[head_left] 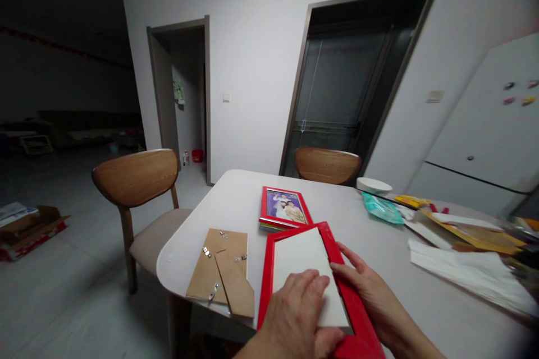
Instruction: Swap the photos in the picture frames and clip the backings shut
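A red picture frame (332,241) lies face down at the near edge of the white table (236,202), with a white sheet (305,255) set into its back. My left hand (295,311) rests flat on the near part of that sheet, fingers stretched out. My right hand (366,283) lies along the frame's right rail, fingers extended and touching it. To the left of the frame lies its brown backing board (221,272) with a fold-out stand and metal clips. Beyond the frame sits a second red frame (284,207) holding a photo of people.
A teal packet (381,208), a white dish (374,185), envelopes and white paper (467,272) crowd the table's right side. Wooden chairs stand at the left (137,176) and the far side (327,164). A cardboard box (29,227) sits on the floor at left.
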`<action>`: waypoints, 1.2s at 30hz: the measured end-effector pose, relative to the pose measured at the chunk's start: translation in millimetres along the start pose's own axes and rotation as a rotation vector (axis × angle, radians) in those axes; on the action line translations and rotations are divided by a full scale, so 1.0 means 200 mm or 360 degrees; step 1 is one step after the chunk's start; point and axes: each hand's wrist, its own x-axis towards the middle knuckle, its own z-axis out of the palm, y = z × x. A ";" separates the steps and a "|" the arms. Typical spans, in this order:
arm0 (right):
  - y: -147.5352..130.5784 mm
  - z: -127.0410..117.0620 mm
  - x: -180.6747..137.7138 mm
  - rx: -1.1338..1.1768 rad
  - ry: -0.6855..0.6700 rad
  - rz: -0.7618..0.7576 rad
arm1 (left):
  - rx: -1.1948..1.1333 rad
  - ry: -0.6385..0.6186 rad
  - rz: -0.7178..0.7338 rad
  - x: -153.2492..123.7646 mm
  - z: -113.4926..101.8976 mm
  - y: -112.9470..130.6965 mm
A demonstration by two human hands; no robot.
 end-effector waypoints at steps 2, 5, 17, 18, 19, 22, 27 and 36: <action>0.01 0.01 0.00 0.0011 -0.0049 -0.0012 | 0.0074 -0.0021 0.0041 0.00 -0.01 0.00; 0.02 0.02 0.00 0.0051 -0.0087 -0.0027 | 0.0131 0.0060 0.0150 -0.01 -0.05 -0.01; 0.29 -0.25 0.18 -0.1258 0.0204 -0.0278 | -0.0289 0.0518 -0.0960 -0.34 -0.21 -0.31; 0.30 -0.25 0.18 -0.1377 0.0233 -0.0294 | -0.0233 0.0458 -0.0982 -0.35 -0.19 -0.32; 0.30 -0.25 0.18 -0.1474 0.0251 -0.0311 | -0.0168 0.0394 -0.0988 -0.36 -0.18 -0.33; 0.30 -0.23 0.17 -0.1677 0.0278 -0.0354 | 0.0029 0.0242 -0.0929 -0.36 -0.17 -0.32; 0.30 -0.23 0.16 -0.1842 0.0282 -0.0403 | 0.0333 0.0182 -0.0725 -0.34 -0.18 -0.29; 0.30 0.06 0.12 -0.1071 -0.0093 -0.0547 | 0.0438 -0.0313 -0.0454 -0.25 -0.09 -0.23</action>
